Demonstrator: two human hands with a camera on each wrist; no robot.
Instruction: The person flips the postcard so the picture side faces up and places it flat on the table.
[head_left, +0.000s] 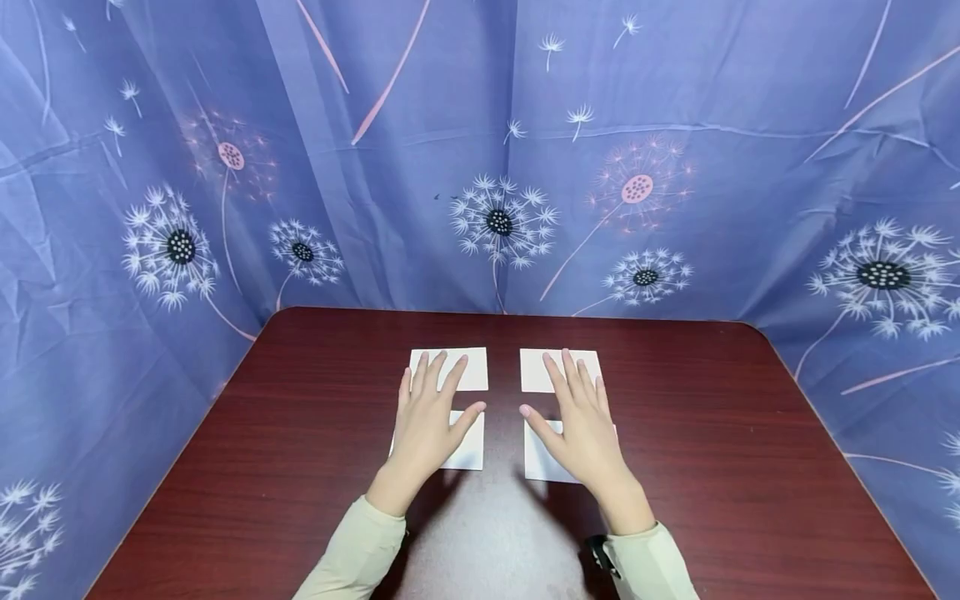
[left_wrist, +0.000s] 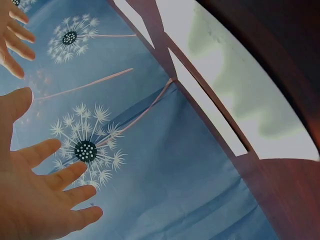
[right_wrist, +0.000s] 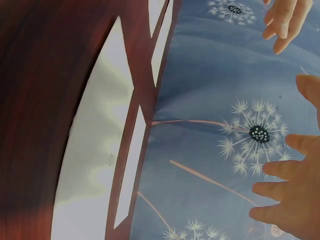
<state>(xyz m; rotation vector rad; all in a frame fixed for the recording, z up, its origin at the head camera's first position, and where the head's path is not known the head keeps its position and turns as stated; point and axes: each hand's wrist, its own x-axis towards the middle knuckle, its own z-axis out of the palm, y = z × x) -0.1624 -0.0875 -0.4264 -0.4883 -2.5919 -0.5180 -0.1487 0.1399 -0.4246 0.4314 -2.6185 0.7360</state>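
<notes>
Several white rectangular sheets lie flat in two pairs on the dark red table. My left hand (head_left: 426, 425) hovers over the left pair, its spread fingers overlapping the far left sheet (head_left: 474, 377) in the head view and its palm covering part of the near left sheet (head_left: 469, 450). Over the right pair, my right hand (head_left: 587, 429) hovers the same way, fingers across the far right sheet (head_left: 534, 375) and palm above the near right sheet (head_left: 542, 462). Both wrist views show a gap between hands and sheets, with nothing held. Faint marks show on the near sheets.
The wooden table (head_left: 315, 433) has rounded far corners. A blue curtain (head_left: 405, 217) with dandelion prints hangs behind it and along both sides. A dark band (head_left: 602, 554) sits at the right wrist, by the pale sleeve (head_left: 651, 567).
</notes>
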